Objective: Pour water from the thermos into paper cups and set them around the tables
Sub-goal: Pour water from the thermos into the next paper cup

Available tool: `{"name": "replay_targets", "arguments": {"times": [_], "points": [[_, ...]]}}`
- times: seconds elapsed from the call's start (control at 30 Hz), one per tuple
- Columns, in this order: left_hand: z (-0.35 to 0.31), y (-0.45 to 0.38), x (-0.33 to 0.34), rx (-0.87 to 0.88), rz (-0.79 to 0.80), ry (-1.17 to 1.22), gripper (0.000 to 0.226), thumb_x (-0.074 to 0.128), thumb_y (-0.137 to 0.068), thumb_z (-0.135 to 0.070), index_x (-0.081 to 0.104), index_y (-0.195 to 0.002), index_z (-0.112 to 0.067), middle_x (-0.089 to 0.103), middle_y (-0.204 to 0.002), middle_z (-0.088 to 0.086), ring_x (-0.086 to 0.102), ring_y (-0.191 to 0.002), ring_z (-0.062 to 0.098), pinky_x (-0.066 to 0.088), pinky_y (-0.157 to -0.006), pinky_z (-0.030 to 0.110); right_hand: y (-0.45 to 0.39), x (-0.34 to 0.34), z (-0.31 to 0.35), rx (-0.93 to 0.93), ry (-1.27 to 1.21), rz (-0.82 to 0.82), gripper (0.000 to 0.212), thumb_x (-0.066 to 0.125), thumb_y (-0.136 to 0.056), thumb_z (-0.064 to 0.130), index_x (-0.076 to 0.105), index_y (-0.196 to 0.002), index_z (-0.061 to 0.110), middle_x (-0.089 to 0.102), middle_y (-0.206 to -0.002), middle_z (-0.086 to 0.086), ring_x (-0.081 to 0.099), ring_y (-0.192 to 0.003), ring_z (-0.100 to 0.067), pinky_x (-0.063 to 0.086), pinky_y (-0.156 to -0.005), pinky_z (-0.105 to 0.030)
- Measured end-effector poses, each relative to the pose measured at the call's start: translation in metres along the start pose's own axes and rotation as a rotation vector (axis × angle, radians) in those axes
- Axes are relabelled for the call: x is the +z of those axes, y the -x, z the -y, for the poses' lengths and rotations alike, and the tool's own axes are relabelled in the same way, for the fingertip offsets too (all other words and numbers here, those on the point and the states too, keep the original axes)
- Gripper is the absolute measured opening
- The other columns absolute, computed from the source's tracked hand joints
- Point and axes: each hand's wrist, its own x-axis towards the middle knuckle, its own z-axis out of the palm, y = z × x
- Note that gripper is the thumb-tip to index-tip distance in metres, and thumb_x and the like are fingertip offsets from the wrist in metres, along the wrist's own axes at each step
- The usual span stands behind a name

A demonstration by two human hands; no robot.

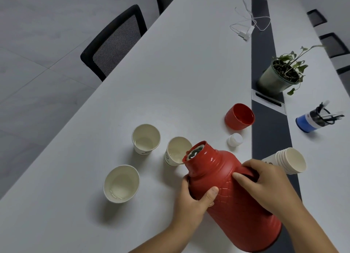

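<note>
Pouring under way: red plastic thermos (233,194) tilted over white desk (170,72), mouth above middle white paper cup (177,151). Left hand (195,199) curled round body, right hand (265,182) gripping handle. Next, probably: steady further tilt.

White table (170,72) with dark centre strip (269,123). On it: three paper cups (145,139) (177,151) (121,183) standing, red lid (239,116) on its side, white stopper (234,140), stack of cups (287,160) lying down, potted plant (280,76), blue pen holder (312,119), white charger with cable (246,31).
</note>
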Motion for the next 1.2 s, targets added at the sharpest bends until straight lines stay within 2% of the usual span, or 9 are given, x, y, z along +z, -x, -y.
{"name": "replay_targets", "arguments": {"times": [0.33, 0.67, 0.9, 1.03, 1.13, 1.2], "points": [[0.003, 0.0, 0.001, -0.004, 0.016, 0.017, 0.074, 0.096, -0.082, -0.026, 0.054, -0.143, -0.026, 0.074, -0.13, 0.001, 0.078, -0.113, 0.024, 0.068, -0.088, 0.047, -0.001, -0.003, 0.0, -0.004, 0.011, 0.017, 0.018, 0.09, -0.086, 0.037, 0.073, -0.087, 0.043, 0.069, -0.072, 0.027, 0.067, -0.072, 0.0, 0.054, -0.067, -0.032], [0.004, -0.001, -0.001, -0.004, -0.014, -0.035, 0.074, 0.097, -0.08, -0.027, 0.056, -0.142, -0.023, 0.078, -0.123, 0.003, 0.079, -0.108, 0.025, 0.068, -0.085, 0.048, -0.002, -0.003, 0.001, -0.026, 0.042, 0.006, 0.02, 0.091, -0.084, 0.04, 0.072, -0.087, 0.045, 0.068, -0.07, 0.027, 0.066, -0.071, 0.0, 0.053, -0.067, -0.031], [0.003, 0.001, -0.001, 0.016, -0.023, -0.117, 0.074, 0.098, -0.078, -0.037, 0.057, -0.14, -0.03, 0.08, -0.12, -0.006, 0.079, -0.107, 0.013, 0.066, -0.091, 0.036, -0.001, -0.006, 0.004, -0.032, 0.029, 0.023, 0.019, 0.091, -0.086, 0.035, 0.073, -0.087, 0.043, 0.069, -0.071, 0.027, 0.067, -0.07, 0.0, 0.054, -0.065, -0.03], [0.002, 0.001, -0.002, 0.026, -0.019, -0.156, 0.077, 0.098, -0.078, -0.038, 0.056, -0.141, -0.032, 0.079, -0.12, -0.01, 0.078, -0.108, 0.01, 0.065, -0.091, 0.034, 0.001, -0.007, 0.008, -0.025, 0.002, 0.021, 0.021, 0.091, -0.086, 0.032, 0.073, -0.085, 0.043, 0.069, -0.072, 0.027, 0.067, -0.071, 0.0, 0.054, -0.065, -0.031], [0.001, 0.0, -0.003, 0.034, -0.017, -0.157, 0.083, 0.099, -0.076, -0.031, 0.052, -0.144, -0.033, 0.078, -0.123, -0.006, 0.078, -0.108, 0.014, 0.067, -0.089, 0.036, 0.007, -0.008, 0.007, -0.005, -0.051, -0.001, 0.026, 0.093, -0.084, 0.026, 0.072, -0.083, 0.042, 0.07, -0.073, 0.024, 0.068, -0.071, 0.0, 0.055, -0.065, -0.033], [-0.001, 0.002, -0.003, 0.051, -0.025, -0.206, 0.09, 0.102, -0.071, -0.035, 0.05, -0.145, -0.04, 0.077, -0.127, -0.011, 0.077, -0.109, 0.007, 0.063, -0.095, 0.03, 0.013, -0.008, 0.005, 0.012, -0.079, -0.027, 0.03, 0.094, -0.083, 0.021, 0.073, -0.082, 0.043, 0.071, -0.074, 0.023, 0.069, -0.072, 0.0, 0.057, -0.066, -0.033]]}}
